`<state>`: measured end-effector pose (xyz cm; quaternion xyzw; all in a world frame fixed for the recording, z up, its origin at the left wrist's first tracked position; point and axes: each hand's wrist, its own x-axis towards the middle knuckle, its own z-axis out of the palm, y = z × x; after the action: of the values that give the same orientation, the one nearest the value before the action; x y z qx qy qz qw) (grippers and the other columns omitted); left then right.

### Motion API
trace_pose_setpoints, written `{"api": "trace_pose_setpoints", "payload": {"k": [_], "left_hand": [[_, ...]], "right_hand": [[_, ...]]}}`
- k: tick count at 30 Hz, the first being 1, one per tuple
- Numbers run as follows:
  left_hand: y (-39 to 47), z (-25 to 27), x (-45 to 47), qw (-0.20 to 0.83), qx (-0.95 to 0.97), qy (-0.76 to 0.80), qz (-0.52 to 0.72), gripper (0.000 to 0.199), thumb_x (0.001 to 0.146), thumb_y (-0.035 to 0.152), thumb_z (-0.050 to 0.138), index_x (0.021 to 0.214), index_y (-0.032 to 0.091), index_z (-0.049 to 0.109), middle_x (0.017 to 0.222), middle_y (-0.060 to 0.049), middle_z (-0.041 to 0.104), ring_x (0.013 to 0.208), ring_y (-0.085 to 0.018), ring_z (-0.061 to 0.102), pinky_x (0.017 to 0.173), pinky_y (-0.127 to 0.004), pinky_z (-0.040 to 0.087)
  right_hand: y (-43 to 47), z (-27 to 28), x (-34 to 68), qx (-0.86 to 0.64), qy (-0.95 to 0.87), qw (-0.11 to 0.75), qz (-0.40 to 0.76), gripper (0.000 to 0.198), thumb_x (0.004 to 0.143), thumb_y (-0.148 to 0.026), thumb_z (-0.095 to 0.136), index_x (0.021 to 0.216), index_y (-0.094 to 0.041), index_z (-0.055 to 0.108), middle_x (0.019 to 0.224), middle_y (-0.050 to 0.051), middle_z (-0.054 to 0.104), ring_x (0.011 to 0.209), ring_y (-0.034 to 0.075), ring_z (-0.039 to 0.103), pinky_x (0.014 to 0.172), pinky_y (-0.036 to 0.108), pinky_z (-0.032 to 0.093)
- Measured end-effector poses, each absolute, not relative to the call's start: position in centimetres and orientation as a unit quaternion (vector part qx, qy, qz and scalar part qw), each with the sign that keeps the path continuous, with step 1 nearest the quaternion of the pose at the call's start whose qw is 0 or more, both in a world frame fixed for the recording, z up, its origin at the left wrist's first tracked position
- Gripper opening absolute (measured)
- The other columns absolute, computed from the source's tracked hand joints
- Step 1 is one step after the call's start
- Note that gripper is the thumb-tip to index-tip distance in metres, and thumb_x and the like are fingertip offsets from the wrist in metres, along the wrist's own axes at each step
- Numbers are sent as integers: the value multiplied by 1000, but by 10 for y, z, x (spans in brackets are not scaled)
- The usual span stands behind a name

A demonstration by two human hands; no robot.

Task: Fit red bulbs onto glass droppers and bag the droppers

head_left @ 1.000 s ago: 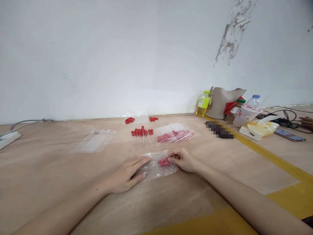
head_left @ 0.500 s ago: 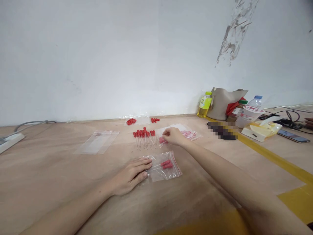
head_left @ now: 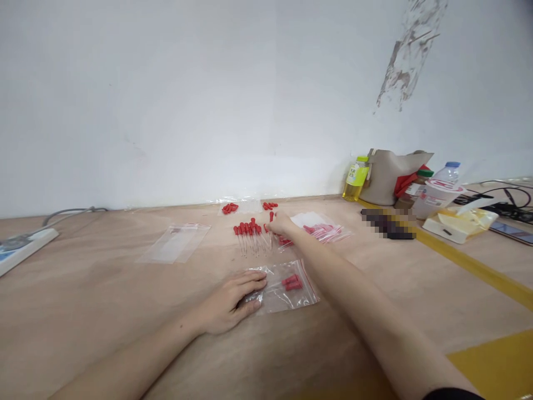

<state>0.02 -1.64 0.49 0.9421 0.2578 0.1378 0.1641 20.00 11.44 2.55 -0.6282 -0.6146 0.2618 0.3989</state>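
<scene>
My left hand (head_left: pixel 233 300) lies flat with its fingers stretched over the left end of a clear zip bag (head_left: pixel 275 300), which holds red-bulbed droppers (head_left: pixel 292 282). Farther off, my right hand (head_left: pixel 281 224) is closed in a pinch at a red-bulbed dropper (head_left: pixel 266 228) on the right end of a row. The rest of the row of glass droppers (head_left: pixel 249 229) lies to its left, bulbs away from me. Close by on the right is a pile of filled zip bags (head_left: pixel 327 233), partly hidden by my right hand and forearm.
Flat zip bags (head_left: pixel 177 243) lie at left. Loose red bulbs (head_left: pixel 230 208) rest on plastic near the wall. At left is a power strip (head_left: pixel 31 247). A yellow bottle (head_left: pixel 355 179), a grey bag (head_left: pixel 381 175), a cup (head_left: pixel 437 200) and a tissue pack (head_left: pixel 460 222) stand at right.
My right hand has moved left from the filled bags to the droppers' right end and pinches there. My left hand stays on the zip bag. The view has shifted slightly.
</scene>
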Motion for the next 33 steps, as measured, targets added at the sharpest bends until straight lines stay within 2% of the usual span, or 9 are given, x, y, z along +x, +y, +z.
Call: {"api": "trace_pose_setpoints", "payload": {"k": [3, 6, 9, 15, 21, 25, 29, 31, 33], "left_hand": [[-16, 5, 0, 165, 942, 255, 140, 40, 88, 36, 37, 126, 24, 41, 132, -5, 41, 122, -20, 35, 101, -39, 30], [-14, 4, -1, 165, 943, 258, 129, 40, 89, 37, 37, 127, 27, 41, 134, -3, 39, 123, -20, 33, 101, -39, 29], [-14, 4, -2, 168, 943, 266, 113, 39, 89, 38, 36, 127, 30, 39, 136, -1, 35, 124, -20, 32, 101, -39, 28], [-14, 4, -2, 159, 944, 270, 100, 39, 89, 37, 35, 128, 31, 37, 136, 0, 34, 124, -20, 31, 101, -39, 28], [-16, 6, 0, 156, 942, 269, 126, 44, 88, 37, 36, 132, 27, 31, 134, -3, 38, 120, -21, 36, 100, -39, 30], [-18, 8, 1, 155, 942, 265, 138, 46, 88, 36, 37, 132, 26, 29, 131, -4, 41, 117, -21, 39, 98, -38, 32], [-18, 9, 2, 155, 941, 270, 130, 45, 88, 36, 37, 132, 27, 28, 131, -3, 41, 117, -21, 39, 97, -38, 33], [-18, 9, 2, 153, 941, 272, 129, 45, 88, 36, 37, 132, 27, 28, 131, -3, 41, 117, -21, 39, 97, -38, 33], [-18, 10, 2, 151, 942, 270, 129, 45, 88, 36, 36, 132, 27, 28, 130, -4, 42, 116, -21, 40, 97, -38, 33]], "right_hand": [[84, 27, 231, -608, -589, 457, 273, 37, 78, -23, 43, 112, -17, 33, 64, -2, 57, 38, 6, 45, 36, 16, 36], [45, 19, 267, -522, -534, 594, 301, 37, 75, -35, 49, 105, -22, 33, 57, -7, 53, 35, 5, 42, 32, 14, 32], [11, 3, 289, -517, -482, 634, 315, 36, 71, -42, 54, 95, -22, 35, 49, -10, 47, 31, 6, 39, 27, 14, 28], [-9, -14, 282, -480, -392, 683, 386, 37, 68, -41, 60, 90, -25, 34, 57, -9, 50, 41, 10, 52, 37, 20, 44], [-18, -18, 268, -440, -387, 633, 506, 30, 67, -37, 63, 81, -21, 42, 65, -4, 56, 53, 10, 59, 55, 26, 50], [-27, -16, 273, -445, -479, 509, 560, 30, 63, -37, 67, 78, -16, 50, 62, -2, 57, 50, 7, 54, 50, 20, 44], [-27, -13, 279, -465, -557, 429, 539, 33, 63, -38, 67, 86, -16, 57, 50, -7, 51, 39, 4, 42, 39, 16, 31], [-24, -13, 279, -466, -591, 402, 522, 34, 63, -38, 67, 88, -16, 60, 54, -5, 55, 42, 5, 44, 42, 17, 34], [-21, -14, 277, -441, -633, 388, 504, 34, 63, -40, 66, 87, -16, 63, 63, -2, 61, 54, 9, 53, 52, 21, 41]]}}
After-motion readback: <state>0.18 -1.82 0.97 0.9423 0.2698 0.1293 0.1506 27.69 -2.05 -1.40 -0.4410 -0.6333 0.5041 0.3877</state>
